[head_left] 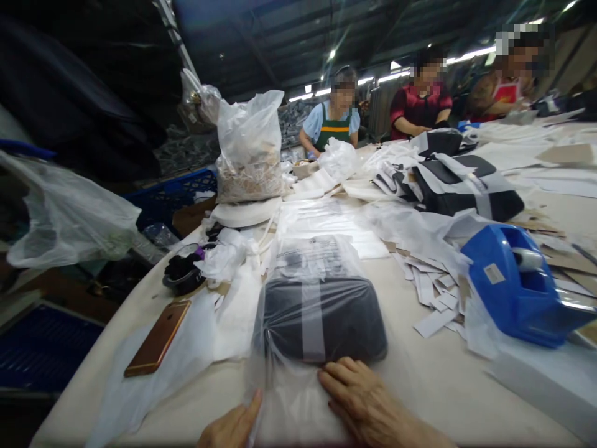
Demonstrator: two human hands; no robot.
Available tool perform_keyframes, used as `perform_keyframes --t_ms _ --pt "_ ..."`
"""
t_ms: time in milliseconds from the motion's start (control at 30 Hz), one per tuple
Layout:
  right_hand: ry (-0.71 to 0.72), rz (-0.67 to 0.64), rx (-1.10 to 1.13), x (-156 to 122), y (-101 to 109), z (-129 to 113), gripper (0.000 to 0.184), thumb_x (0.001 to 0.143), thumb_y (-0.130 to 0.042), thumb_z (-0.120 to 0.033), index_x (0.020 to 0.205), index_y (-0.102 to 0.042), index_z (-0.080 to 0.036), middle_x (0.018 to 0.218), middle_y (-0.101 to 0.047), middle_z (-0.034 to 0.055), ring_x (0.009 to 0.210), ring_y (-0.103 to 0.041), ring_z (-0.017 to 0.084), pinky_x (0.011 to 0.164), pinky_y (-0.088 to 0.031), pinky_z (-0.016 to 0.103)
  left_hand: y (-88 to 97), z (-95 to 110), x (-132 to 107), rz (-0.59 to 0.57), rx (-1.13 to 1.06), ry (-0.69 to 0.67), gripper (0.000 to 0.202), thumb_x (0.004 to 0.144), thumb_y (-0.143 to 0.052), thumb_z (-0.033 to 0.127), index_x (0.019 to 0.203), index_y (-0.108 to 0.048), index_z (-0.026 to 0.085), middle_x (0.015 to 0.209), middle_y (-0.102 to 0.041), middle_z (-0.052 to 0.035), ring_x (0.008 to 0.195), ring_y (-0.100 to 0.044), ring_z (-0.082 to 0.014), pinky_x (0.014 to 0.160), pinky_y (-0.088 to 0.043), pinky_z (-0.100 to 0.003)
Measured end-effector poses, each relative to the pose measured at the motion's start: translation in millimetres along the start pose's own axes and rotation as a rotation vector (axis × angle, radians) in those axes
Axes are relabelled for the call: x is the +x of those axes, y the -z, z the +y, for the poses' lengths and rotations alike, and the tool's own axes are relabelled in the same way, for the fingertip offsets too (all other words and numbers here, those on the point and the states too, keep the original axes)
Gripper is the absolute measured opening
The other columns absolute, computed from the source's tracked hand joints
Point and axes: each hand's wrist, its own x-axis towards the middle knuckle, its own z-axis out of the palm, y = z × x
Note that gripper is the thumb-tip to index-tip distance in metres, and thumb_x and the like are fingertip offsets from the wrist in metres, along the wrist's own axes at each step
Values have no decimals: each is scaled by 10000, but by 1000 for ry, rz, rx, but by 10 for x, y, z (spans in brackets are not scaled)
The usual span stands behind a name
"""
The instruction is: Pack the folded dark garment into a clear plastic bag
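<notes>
The black rectangular case (352,314) with rounded corners lies on the cream tabletop (433,379), directly ahead of both hands. A flat white band (312,320) crosses its middle from back to front. A translucent, wrinkled plastic bag (291,401) encloses the case; the film shows creases and soft reflections, and extends loose toward the wearer. Right hand (366,398): fingers together, slightly bent, resting on the film at the case's near edge; whether they pinch it cannot be told. Left hand (231,426): thumb extended along the bag's left edge; remaining fingers hidden, grip cannot be determined. A glossy blue plastic tape dispenser (508,280) stands at right, beside thin, angular paper scraps (436,295)
</notes>
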Motion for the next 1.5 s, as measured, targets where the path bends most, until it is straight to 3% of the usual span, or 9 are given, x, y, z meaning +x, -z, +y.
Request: perform_keyframes --t_ms 100,333,733,867,1000,1100,1267,1367,1500 --pt "-60 -102 41 12 -128 -26 321 756 -639 -191 1067 -560 -197 1046 -637 20 878 -579 196 766 -492 303 -28 18 -13 48 1 0 578 832 -153 40 1406 -160 106 557 -547 -11 441 -526 -112 411 -443 -161" --pt "102 21 -80 264 -390 -284 441 875 -502 -428 1218 -489 -152 1248 -558 55 1011 -543 233 844 -448 342 261 115 110 -231 -139 146 812 631 -292 -15 1406 -153 183 823 -636 -53 726 -620 -152 640 -531 -229" --pt "-7 -250 106 610 -503 -458 349 827 -575 -307 1148 -488 -202 1144 -540 59 950 -497 240 769 -441 366 84 78 -124 43 -187 97 625 778 -223 66 1398 -199 147 801 -645 -81 701 -637 -151 599 -536 -197" --pt "26 -272 133 682 -554 -528 275 855 -523 -296 1113 -511 -202 1226 -510 52 990 -472 242 844 -416 414 204 127 11 -127 -227 130 735 721 -284 17 1416 -100 170 874 -638 -83 792 -634 -162 685 -548 -236" --pt "105 -334 209 666 -334 -524 262 841 -534 -264 1097 -520 -211 1154 -564 25 928 -503 201 828 -431 360 239 114 74 -289 -235 128 828 630 -298 -19 1403 -77 179 965 -644 -81 849 -635 -161 727 -548 -252" --pt "163 -285 240 433 -1 -373 212 860 -506 -233 1065 -546 -195 1058 -619 17 879 -547 155 800 -443 268 286 96 97 -325 -60 111 833 600 -329 -2 1389 -125 169 1032 -642 -89 897 -634 -171 755 -549 -272" --pt "191 113 -95 -361 430 295 380 881 -367 -133 1241 -480 -182 1139 -624 56 1018 -545 164 864 -416 285 569 68 299 -474 140 19 781 515 -406 37 1287 -382 144 1142 -602 -122 1022 -595 -214 833 -520 -307" --pt "229 30 -343 -726 508 647 433 886 -371 -173 1316 -426 -186 1227 -578 30 1069 -531 176 871 -420 321 670 -6 379 -558 175 -31 812 486 -401 23 1284 -413 167 1167 -587 -119 1040 -584 -245 826 -522 -360" --pt "360 -102 -459 -801 510 790 426 924 -339 -213 1347 -380 -194 1332 -479 -15 1148 -483 161 884 -424 327 601 -168 363 -444 187 -183 852 516 -336 -46 1334 -355 190 1241 -548 -76 1143 -501 -217 967 -423 -388"
